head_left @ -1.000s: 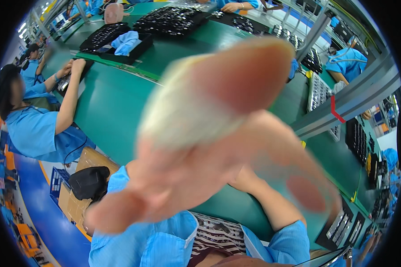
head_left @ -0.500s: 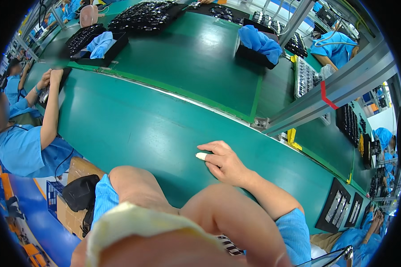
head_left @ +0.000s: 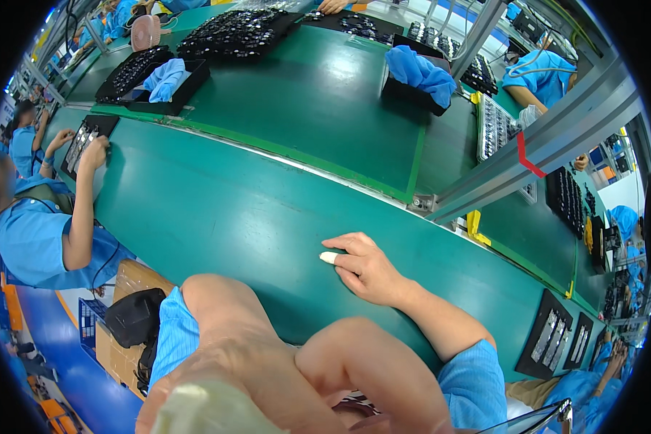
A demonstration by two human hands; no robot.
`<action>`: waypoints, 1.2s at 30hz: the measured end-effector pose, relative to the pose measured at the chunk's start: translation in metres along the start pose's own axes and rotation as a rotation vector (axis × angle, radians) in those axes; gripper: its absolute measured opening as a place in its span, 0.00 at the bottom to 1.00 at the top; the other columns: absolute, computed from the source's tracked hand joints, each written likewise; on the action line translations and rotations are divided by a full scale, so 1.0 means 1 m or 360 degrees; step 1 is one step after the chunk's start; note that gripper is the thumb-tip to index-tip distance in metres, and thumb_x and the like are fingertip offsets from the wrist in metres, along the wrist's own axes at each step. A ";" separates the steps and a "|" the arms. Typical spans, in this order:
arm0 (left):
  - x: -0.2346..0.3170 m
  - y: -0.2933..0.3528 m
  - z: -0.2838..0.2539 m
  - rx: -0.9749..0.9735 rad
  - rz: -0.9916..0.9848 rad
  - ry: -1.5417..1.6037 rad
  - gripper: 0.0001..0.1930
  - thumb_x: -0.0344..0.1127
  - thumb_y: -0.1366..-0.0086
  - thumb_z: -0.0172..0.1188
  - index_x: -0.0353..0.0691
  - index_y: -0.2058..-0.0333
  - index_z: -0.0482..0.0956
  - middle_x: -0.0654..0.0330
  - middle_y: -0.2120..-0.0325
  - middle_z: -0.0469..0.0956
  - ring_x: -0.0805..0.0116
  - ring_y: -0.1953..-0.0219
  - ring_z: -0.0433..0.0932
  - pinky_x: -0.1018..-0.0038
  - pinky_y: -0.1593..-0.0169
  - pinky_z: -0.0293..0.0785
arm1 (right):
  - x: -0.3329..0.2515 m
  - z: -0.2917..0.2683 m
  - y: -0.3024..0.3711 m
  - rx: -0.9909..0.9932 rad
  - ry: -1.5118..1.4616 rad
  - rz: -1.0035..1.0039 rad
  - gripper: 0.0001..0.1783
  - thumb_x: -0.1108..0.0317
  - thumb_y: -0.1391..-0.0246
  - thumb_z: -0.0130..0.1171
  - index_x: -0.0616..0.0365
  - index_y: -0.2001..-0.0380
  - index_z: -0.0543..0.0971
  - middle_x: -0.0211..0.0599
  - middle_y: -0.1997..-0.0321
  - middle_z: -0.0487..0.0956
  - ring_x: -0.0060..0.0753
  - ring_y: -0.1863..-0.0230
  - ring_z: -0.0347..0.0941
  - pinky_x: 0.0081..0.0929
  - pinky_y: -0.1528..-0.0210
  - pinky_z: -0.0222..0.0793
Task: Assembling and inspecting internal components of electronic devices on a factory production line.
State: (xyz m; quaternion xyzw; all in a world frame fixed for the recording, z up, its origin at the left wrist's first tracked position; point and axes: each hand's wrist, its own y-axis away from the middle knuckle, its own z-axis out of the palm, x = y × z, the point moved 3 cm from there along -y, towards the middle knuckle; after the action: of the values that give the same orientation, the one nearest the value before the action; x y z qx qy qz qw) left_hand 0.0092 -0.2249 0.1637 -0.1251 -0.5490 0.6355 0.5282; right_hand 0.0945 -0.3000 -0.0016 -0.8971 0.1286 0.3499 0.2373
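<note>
On the green tabletop [head_left: 267, 217] rests my right hand [head_left: 369, 271], fingers loosely stretched and slightly apart, nothing in them. A white finger cot [head_left: 328, 257] covers one fingertip. My left hand [head_left: 246, 369] is raised very close to the view, large and partly blurred at the lower middle. One of its fingers wears a pale finger cot [head_left: 210, 412], while another finger [head_left: 372, 358] is bent. The lower edge cuts off its fingertips, so I cannot tell whether they grip anything. A bit of glasses frame [head_left: 560, 412] shows at the lower right.
To the left, a co-worker [head_left: 43, 231] handles a black tray of small parts [head_left: 87, 145]. Black boxes with blue cloths [head_left: 419, 76] stand across the table. A metal post [head_left: 542, 137] rises at the right. Further trays [head_left: 546, 336] lie at the right end.
My left hand has shifted lower, its covered finger dropping toward the lower edge. My right hand has barely moved. The left co-worker's hands have moved apart, uncovering the tray.
</note>
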 end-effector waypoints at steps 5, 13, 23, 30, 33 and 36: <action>0.083 0.026 -0.032 -0.0130 -0.0075 0.0048 0.51 0.68 0.41 0.51 0.39 0.33 0.42 0.37 0.52 0.73 0.36 0.43 0.59 0.52 0.41 0.56 | 0.002 -0.007 0.005 0.0078 0.0067 -0.0019 0.16 0.80 0.52 0.56 0.59 0.58 0.80 0.41 0.49 0.76 0.46 0.51 0.70 0.38 0.51 0.68; 0.034 0.001 -0.020 -0.0434 -0.0178 -0.0009 0.54 0.69 0.42 0.51 0.38 0.32 0.39 0.34 0.52 0.73 0.32 0.40 0.56 0.50 0.38 0.53 | 0.005 0.006 0.010 0.0017 0.0018 -0.0070 0.14 0.77 0.52 0.56 0.59 0.60 0.79 0.43 0.47 0.75 0.48 0.48 0.68 0.42 0.47 0.65; 0.034 -0.008 -0.009 -0.0298 0.0104 0.0198 0.47 0.69 0.43 0.52 0.16 0.54 0.73 0.35 0.54 0.75 0.31 0.38 0.52 0.48 0.38 0.52 | 0.005 0.002 0.003 0.0060 0.0019 -0.0090 0.15 0.78 0.53 0.58 0.59 0.59 0.80 0.42 0.48 0.75 0.47 0.50 0.70 0.40 0.49 0.66; 0.043 -0.034 -0.018 -0.0477 0.0124 -0.0245 0.33 0.58 0.38 0.53 0.22 0.64 0.79 0.42 0.69 0.80 0.47 0.52 0.69 0.49 0.42 0.59 | 0.015 0.009 0.000 0.0017 -0.0074 -0.0043 0.17 0.78 0.53 0.56 0.58 0.57 0.79 0.44 0.49 0.75 0.49 0.51 0.69 0.41 0.48 0.65; 0.033 -0.031 -0.012 0.0173 -0.0682 -0.0266 0.40 0.67 0.43 0.51 0.37 0.45 0.63 0.44 0.52 0.69 0.49 0.44 0.64 0.55 0.43 0.59 | 0.022 0.010 0.009 0.0063 -0.0068 -0.0019 0.17 0.78 0.53 0.56 0.58 0.57 0.79 0.44 0.50 0.75 0.50 0.50 0.69 0.40 0.47 0.65; 0.017 -0.006 -0.033 0.0224 -0.0324 -0.0775 0.50 0.69 0.42 0.47 0.38 0.32 0.46 0.46 0.40 0.62 0.51 0.39 0.60 0.60 0.40 0.55 | 0.003 -0.004 0.010 -0.0097 -0.0308 0.0185 0.16 0.78 0.53 0.56 0.58 0.59 0.80 0.43 0.50 0.76 0.50 0.49 0.69 0.39 0.45 0.65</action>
State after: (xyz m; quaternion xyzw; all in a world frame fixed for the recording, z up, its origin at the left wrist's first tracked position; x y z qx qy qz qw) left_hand 0.0297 -0.1929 0.1635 0.1242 -0.6240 0.6271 0.4493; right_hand 0.0947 -0.3106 -0.0043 -0.8569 0.1463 0.4518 0.2005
